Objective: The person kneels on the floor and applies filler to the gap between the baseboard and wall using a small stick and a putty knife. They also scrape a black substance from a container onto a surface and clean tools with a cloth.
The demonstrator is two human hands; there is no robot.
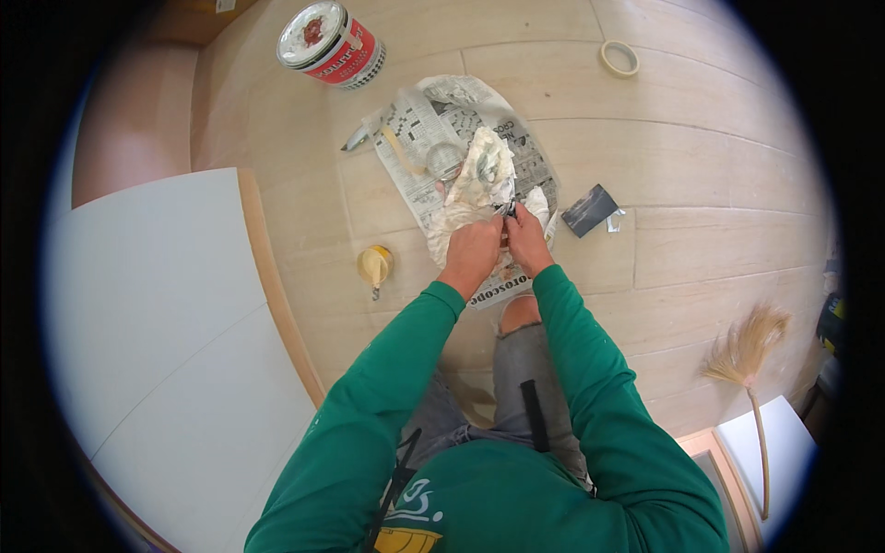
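Left hand (473,251): it is near the centre of the frame, back side up, with the fingers curled narrow; they are partly hidden, so I cannot tell whether they hold something.
Right hand (528,241): it is just beside the left one, fingers also bent narrow, the tips close to a small dark object (505,210); a firm grip I cannot tell.
Small dark object: it shows between the two hands, at the lower edge of the crumpled cloth (487,170).
Crumpled cloth: whitish and stained, it lies in the centre of the frame, on the newspaper (406,120), in front of both hands.
Newspaper: it is spread over the floor (682,249), and carries also a clear round object (444,161) and a pale tan strip (398,147).
Grey blade (355,139): it is at the upper left edge of the newspaper.
Bucket (346,60): red and white, it stands at the upper left of the frame, a reddish patch on its lid.
Yellow container (375,265): it is left of the hands, apart from the newspaper.
Tape roll (621,74): cream-coloured, it lies flat at the upper right.
Black sheet (590,210): it lies right of the newspaper.
Broom (751,346): it is at the lower right, bristles upward in the frame.
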